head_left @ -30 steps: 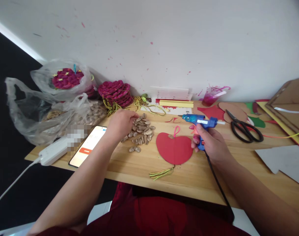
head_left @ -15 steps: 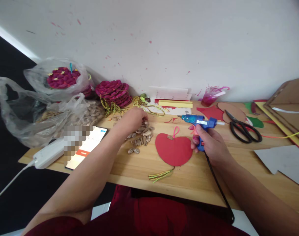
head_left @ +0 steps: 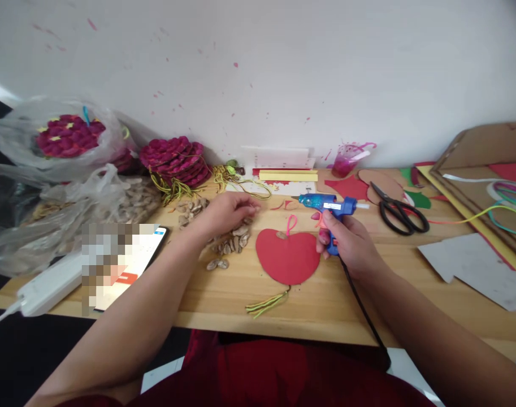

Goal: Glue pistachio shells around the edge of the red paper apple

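Note:
My right hand (head_left: 353,242) grips a blue hot glue gun (head_left: 325,204), its nozzle pointing left and its black cord trailing down. Just left of it lies a red apple-shaped cutout (head_left: 288,257) with a pink loop on top and a green-yellow tassel (head_left: 266,304) below. One brown piece (head_left: 282,234) sits near the cutout's top edge. Over a pile of brown shell-like pieces (head_left: 232,244), my left hand (head_left: 236,210) has its fingers drawn together; whatever is between them is hidden.
Black-handled scissors (head_left: 404,217) lie right of the glue gun. A phone (head_left: 133,265) and white power strip (head_left: 56,285) are at left, before plastic bags (head_left: 109,192). Stacked magenta pieces (head_left: 175,161) stand behind. A cup (head_left: 346,161) of magenta liquid is near the wall.
My left hand has lifted slightly and turned toward the cutout, showing more of its fingers. The glue gun stays in my right hand. The whole view has shifted, moving most things leftward.

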{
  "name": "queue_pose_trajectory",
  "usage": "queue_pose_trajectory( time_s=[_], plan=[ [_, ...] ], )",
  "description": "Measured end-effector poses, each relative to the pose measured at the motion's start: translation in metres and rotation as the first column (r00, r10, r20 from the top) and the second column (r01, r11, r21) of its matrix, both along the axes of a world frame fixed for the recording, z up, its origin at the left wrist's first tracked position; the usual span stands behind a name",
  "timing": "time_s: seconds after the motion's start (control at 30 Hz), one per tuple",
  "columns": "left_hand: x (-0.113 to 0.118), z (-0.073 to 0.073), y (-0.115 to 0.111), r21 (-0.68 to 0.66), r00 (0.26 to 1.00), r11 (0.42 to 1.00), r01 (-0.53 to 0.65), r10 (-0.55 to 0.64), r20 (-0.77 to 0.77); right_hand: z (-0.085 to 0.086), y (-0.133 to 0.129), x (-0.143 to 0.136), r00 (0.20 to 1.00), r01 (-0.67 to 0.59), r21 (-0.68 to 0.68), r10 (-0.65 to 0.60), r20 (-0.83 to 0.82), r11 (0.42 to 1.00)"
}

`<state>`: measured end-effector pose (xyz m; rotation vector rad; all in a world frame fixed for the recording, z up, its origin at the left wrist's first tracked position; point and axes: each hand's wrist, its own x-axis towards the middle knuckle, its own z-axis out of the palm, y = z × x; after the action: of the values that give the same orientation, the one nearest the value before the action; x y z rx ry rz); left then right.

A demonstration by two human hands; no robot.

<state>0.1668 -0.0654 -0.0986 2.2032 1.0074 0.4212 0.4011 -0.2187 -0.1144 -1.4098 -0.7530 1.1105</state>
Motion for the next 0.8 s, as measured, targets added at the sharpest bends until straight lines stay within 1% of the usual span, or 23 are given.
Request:
queue_pose_trajectory(
  time_s=[0.1,0.2,0.23,0.3,0.37,0.43,0.47,0.5,0.57,0.63,0.67,0.8],
  plan=[
    [0.014,-0.007,-0.006,0.004,0.997,0.997,0.077,-0.077,-0.03,0.0,0.0,0.001,1.0,-0.003,0.005,0.003,0.002,1.0],
    [0.02,-0.011,-0.009,0.05,0.996,0.996,0.071,-0.068,-0.055,0.0,0.0,0.001,1.0,-0.005,0.002,0.005,-0.002,1.0],
    [0.02,-0.011,-0.009,0.083,0.996,0.995,0.063,-0.058,-0.063,0.0,0.0,0.001,1.0,-0.006,0.001,0.006,-0.004,1.0],
    [0.017,-0.009,-0.009,0.193,0.996,0.981,0.036,-0.019,-0.09,0.001,0.0,0.0,1.0,-0.006,-0.002,0.006,-0.008,1.0],
    [0.012,-0.006,-0.009,0.323,0.994,0.946,-0.01,0.046,-0.104,0.001,0.0,0.0,1.0,-0.002,0.002,0.002,-0.012,1.0],
    [0.009,-0.003,-0.01,0.412,0.99,0.909,-0.058,0.104,-0.09,0.001,0.001,0.0,1.0,0.002,0.014,-0.001,-0.017,1.0],
    [0.008,-0.003,-0.011,0.426,0.991,0.902,-0.067,0.11,-0.077,0.001,0.001,0.0,1.0,0.002,0.021,-0.001,-0.019,1.0],
    [0.008,-0.003,-0.012,0.424,0.994,0.904,-0.054,0.09,-0.064,0.001,0.0,0.0,1.0,0.003,0.029,-0.002,-0.02,1.0],
    [0.009,-0.005,-0.015,0.404,0.999,0.915,0.011,0.008,-0.045,0.001,0.0,0.001,1.0,0.006,0.04,-0.006,-0.019,0.999],
    [0.012,-0.007,-0.019,0.404,0.997,0.912,0.068,-0.052,-0.05,0.001,0.0,0.001,1.0,0.01,0.044,-0.009,-0.018,0.999],
    [0.013,-0.007,-0.02,0.416,0.997,0.907,0.074,-0.053,-0.062,0.001,0.0,0.001,1.0,0.013,0.044,-0.012,-0.02,0.999],
    [0.013,-0.01,-0.02,0.456,0.995,0.889,0.039,0.007,-0.099,0.002,-0.001,0.002,1.0,0.023,0.047,-0.022,-0.022,0.999]
  ],
)
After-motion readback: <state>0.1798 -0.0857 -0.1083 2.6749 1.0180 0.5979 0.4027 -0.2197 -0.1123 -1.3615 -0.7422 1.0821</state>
